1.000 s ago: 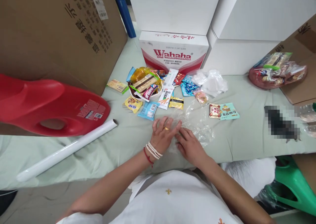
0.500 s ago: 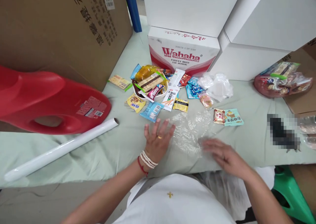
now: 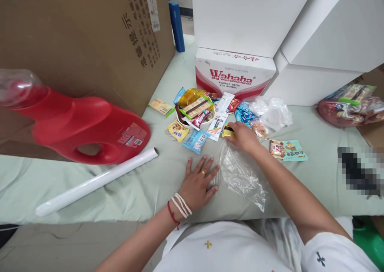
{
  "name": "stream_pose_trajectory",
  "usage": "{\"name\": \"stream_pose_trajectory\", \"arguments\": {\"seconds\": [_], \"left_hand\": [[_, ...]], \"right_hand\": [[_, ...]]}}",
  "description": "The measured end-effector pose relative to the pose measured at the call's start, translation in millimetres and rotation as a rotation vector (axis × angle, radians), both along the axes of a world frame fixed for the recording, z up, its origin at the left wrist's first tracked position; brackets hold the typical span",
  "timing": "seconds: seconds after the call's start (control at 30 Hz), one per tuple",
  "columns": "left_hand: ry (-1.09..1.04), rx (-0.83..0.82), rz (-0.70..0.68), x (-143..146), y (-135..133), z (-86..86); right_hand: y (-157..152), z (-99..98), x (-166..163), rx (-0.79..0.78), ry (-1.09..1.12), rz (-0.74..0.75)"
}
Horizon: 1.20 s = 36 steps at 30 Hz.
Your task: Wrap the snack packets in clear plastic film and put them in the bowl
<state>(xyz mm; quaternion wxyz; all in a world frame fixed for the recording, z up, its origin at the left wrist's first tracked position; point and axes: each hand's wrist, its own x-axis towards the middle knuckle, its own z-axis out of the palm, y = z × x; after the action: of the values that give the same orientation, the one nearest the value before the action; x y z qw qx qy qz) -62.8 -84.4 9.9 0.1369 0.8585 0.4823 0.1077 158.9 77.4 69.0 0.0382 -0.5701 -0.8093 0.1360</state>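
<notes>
My left hand [image 3: 199, 182] lies flat on the tablecloth with its fingers spread, touching the edge of a clear plastic bag [image 3: 241, 174]. My right hand [image 3: 242, 136] reaches across the bag, its fingers closed on a small yellow snack packet [image 3: 228, 131] with a dark band; the hand hides part of the packet. Just behind is a white bowl [image 3: 192, 125] heaped with wrapped snacks. Around it lie a blue snack packet [image 3: 196, 141], a yellow cookie packet [image 3: 177, 130] and a white snack packet [image 3: 217, 126].
A red detergent jug [image 3: 99, 128] and a white roll [image 3: 99, 182] lie at left beside a large cardboard box [image 3: 90, 44]. White boxes and a Wahaha carton [image 3: 235, 74] stand behind. Crumpled clear plastic [image 3: 277, 114] and a teal packet [image 3: 295, 150] are at right.
My right hand has moved forward from beside the clear bag to the yellow packet and closed on it. The bag now stretches nearer to me. The view has shifted slightly left.
</notes>
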Motion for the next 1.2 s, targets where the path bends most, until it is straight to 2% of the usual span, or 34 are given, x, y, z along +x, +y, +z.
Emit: {"name": "stream_pose_trajectory", "arguments": {"seconds": [0.1, 0.2, 0.3, 0.37, 0.43, 0.53, 0.6, 0.7, 0.77, 0.87, 0.93, 1.03, 1.1, 1.17, 1.2], "left_hand": [[-0.038, -0.01, 0.033, -1.7, -3.8, -0.9], [-0.075, -0.015, 0.086, -1.6, -4.4, -0.9], [-0.116, 0.013, 0.115, -3.1, -5.0, 0.7], [-0.127, 0.046, 0.129, -4.0, -5.2, 3.1], [-0.113, 0.081, 0.143, -3.4, -3.9, 6.4], [-0.044, 0.12, 0.151, 1.4, 2.3, 11.7], [0.022, 0.114, 0.133, 6.3, 8.5, 14.3], [0.11, 0.084, 0.084, 13.3, 16.0, 17.0], [0.152, 0.084, 0.069, 16.5, 17.5, 18.4], [0.165, 0.136, 0.069, 19.1, 14.6, 19.4], [0.124, 0.222, 0.017, 19.9, 11.7, 17.3], [0.051, 0.32, -0.186, 20.8, 10.3, 8.4], [0.032, 0.28, -0.278, 22.0, 11.9, 0.7], [0.025, 0.188, -0.265, 23.7, 14.1, -5.2], [0.023, 0.14, -0.235, 24.7, 15.1, -6.7]], "right_hand": [[-11.9, 14.2, 37.1, 0.018, 0.298, 0.022], [-20.6, 26.1, 77.5, -0.101, 0.579, -0.103], [-24.1, 29.8, 101.1, -0.108, 0.668, -0.316], [-27.1, 28.3, 103.5, -0.055, 0.657, -0.368], [-32.7, 25.2, 96.4, -0.04, 0.616, -0.271], [-43.6, 18.0, 77.3, -0.088, 0.47, 0.061], [-48.0, 10.3, 65.8, -0.092, 0.327, 0.184], [-44.8, -5.0, 56.1, -0.033, 0.193, 0.165], [-36.8, -14.7, 53.0, -0.036, 0.172, 0.207], [-20.3, -24.6, 48.3, -0.133, 0.138, 0.273], [-9.0, -26.0, 45.9, -0.196, 0.137, 0.27], [1.8, -16.9, 51.0, -0.133, 0.288, 0.183], [-0.6, -3.4, 63.0, 0.036, 0.505, -0.023], [-13.5, 11.8, 78.9, 0.2, 0.761, -0.254], [-23.4, 18.0, 86.5, 0.228, 0.887, -0.334]]}}
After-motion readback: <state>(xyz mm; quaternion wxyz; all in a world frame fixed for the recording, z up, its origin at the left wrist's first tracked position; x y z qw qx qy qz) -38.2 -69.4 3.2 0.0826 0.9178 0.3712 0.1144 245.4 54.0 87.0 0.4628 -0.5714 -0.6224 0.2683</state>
